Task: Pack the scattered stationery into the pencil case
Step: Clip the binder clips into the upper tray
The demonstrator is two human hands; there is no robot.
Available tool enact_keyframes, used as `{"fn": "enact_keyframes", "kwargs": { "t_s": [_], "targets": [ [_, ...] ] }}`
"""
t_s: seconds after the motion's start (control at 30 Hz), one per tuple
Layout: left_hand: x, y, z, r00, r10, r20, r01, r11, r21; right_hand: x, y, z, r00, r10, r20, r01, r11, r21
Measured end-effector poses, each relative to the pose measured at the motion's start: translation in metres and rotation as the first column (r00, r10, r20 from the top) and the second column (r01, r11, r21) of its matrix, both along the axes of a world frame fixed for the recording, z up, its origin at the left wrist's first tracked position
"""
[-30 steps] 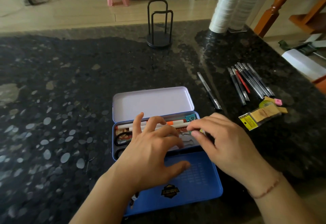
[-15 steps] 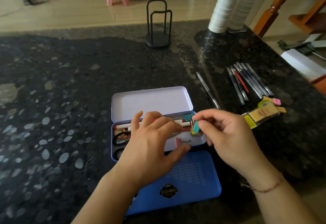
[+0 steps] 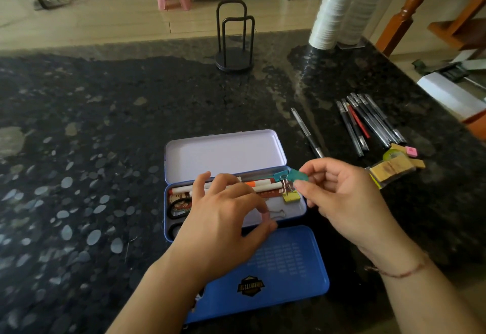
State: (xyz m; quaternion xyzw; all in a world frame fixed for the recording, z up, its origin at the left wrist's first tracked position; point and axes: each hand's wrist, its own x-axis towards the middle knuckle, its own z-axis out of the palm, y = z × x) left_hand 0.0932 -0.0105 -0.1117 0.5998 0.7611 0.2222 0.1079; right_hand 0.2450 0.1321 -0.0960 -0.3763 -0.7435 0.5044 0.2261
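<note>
A blue tin pencil case (image 3: 299,211) lies open on the dark stone counter, its pale inner lid (image 3: 223,155) tipped back and a blue lid (image 3: 276,273) lying in front. White and orange markers (image 3: 263,186), black scissors (image 3: 173,210) and a yellow binder clip (image 3: 290,197) lie inside. My right hand (image 3: 344,202) pinches a teal binder clip (image 3: 297,176) just above the case's right end; a second teal clip (image 3: 280,175) and a metal clip hang from it. My left hand (image 3: 223,223) hovers over the tray with fingers loosely bent, holding nothing.
Several black pens and a red one (image 3: 368,123) lie at the right, a single pen (image 3: 306,132) nearer the case. Beside them sit a packet of tan items (image 3: 391,170), a pink eraser (image 3: 411,151) and a green tape roll (image 3: 391,154). A black wire holder (image 3: 234,41) and stacked white cups (image 3: 334,7) stand at the back.
My right hand has lifted out of the case's right end and drawn slightly right, raising the teal clip with other clips dangling. My left hand stays over the tray.
</note>
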Motion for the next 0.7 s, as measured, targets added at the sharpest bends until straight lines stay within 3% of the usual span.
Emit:
{"fn": "enact_keyframes", "kwargs": {
  "t_s": [0.07,0.13,0.5,0.7],
  "targets": [
    [0.000,0.000,-0.001,1.000,-0.003,-0.001,0.003,1.000,-0.010,0.000,0.000,-0.002,0.985,0.005,0.175,-0.057,0.955,0.292],
    [0.000,0.000,0.000,1.000,-0.003,0.004,0.003,1.000,-0.013,-0.002,-0.002,-0.007,0.974,-0.019,0.224,-0.086,0.889,0.449],
    [0.001,0.001,0.001,1.000,-0.019,0.002,0.019,1.000,-0.024,-0.006,-0.006,-0.024,0.937,-0.003,0.348,-0.215,0.782,0.585],
    [0.002,0.000,0.000,1.000,-0.025,0.011,0.026,0.999,-0.035,-0.006,-0.004,-0.023,0.967,-0.015,0.254,-0.129,0.830,0.542]
  ]
}}
